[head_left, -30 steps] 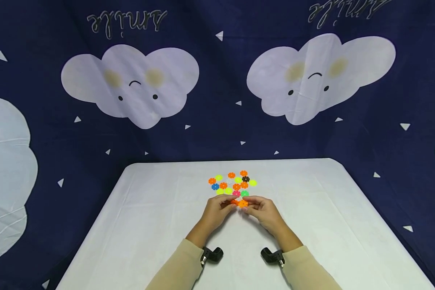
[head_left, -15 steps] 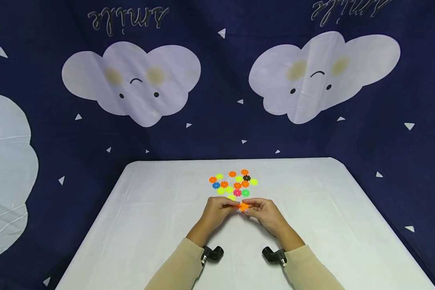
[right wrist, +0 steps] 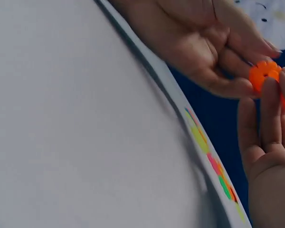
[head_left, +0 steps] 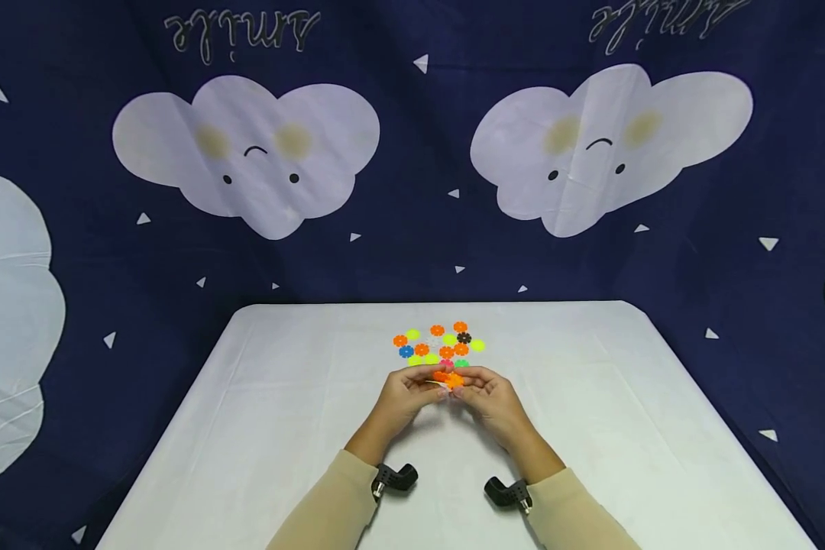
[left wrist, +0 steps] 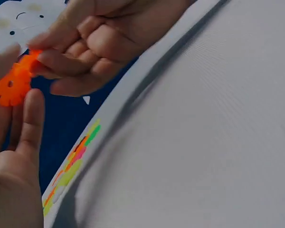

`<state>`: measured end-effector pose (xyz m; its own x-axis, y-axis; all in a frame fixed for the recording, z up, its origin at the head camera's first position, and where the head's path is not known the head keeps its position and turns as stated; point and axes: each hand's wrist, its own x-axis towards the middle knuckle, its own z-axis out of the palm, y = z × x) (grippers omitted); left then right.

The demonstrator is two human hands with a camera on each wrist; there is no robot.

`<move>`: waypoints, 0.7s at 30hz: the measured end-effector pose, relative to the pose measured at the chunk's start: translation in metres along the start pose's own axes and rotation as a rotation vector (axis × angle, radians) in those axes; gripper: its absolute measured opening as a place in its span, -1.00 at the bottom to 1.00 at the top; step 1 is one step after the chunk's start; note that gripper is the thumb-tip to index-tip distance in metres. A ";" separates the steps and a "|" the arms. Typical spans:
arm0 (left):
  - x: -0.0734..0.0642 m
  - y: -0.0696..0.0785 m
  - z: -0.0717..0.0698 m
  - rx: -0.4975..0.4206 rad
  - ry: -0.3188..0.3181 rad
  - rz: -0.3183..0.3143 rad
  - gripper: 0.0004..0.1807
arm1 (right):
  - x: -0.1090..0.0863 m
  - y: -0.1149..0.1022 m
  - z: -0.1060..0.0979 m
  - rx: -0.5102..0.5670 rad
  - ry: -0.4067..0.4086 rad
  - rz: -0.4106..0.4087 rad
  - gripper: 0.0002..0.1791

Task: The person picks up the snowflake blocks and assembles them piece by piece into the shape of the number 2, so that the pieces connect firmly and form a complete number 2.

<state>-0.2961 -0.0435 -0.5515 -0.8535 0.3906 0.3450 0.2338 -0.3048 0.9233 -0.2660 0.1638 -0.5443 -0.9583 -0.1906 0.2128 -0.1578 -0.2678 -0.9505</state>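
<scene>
left hand (head_left: 402, 397) and right hand (head_left: 497, 401), near each other above the table (head_left: 282, 428), both pinch the orange discs (head_left: 451, 380); whether these interlock is unclear. loose discs (head_left: 447, 352) lie toward twelve o'clock, the blue disc (head_left: 406, 351) at ten, the black disc (head_left: 464, 338) between twelve and one.

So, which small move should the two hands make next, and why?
Perhaps press the orange flower-shaped discs gently together: the left hand and right hand pinch them from opposite sides, and the discs touch, but whether their notches fully interlock is hidden.
</scene>
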 end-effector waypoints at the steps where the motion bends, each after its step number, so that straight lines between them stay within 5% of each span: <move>1: 0.000 0.000 0.000 -0.042 -0.008 -0.002 -0.53 | 0.000 0.000 0.003 0.035 -0.003 -0.016 -0.56; 7: 0.000 -0.001 0.003 -0.252 0.017 -0.046 -0.47 | 0.000 0.003 0.018 0.184 -0.032 -0.062 -0.62; 13: 0.002 0.001 0.002 -0.311 0.147 -0.030 -0.64 | 0.007 -0.004 0.017 0.097 0.032 -0.013 -0.60; 16: 0.004 0.001 0.001 -0.363 0.182 -0.036 -0.66 | 0.013 -0.007 0.008 -0.100 0.134 0.029 -0.61; 21: 0.006 0.000 -0.001 -0.409 0.207 -0.070 -0.66 | 0.028 -0.006 -0.013 -0.708 0.227 0.043 -0.72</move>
<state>-0.3021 -0.0423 -0.5494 -0.9454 0.2537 0.2045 0.0045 -0.6174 0.7866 -0.2949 0.1727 -0.5358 -0.9807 0.0330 0.1926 -0.1610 0.4228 -0.8918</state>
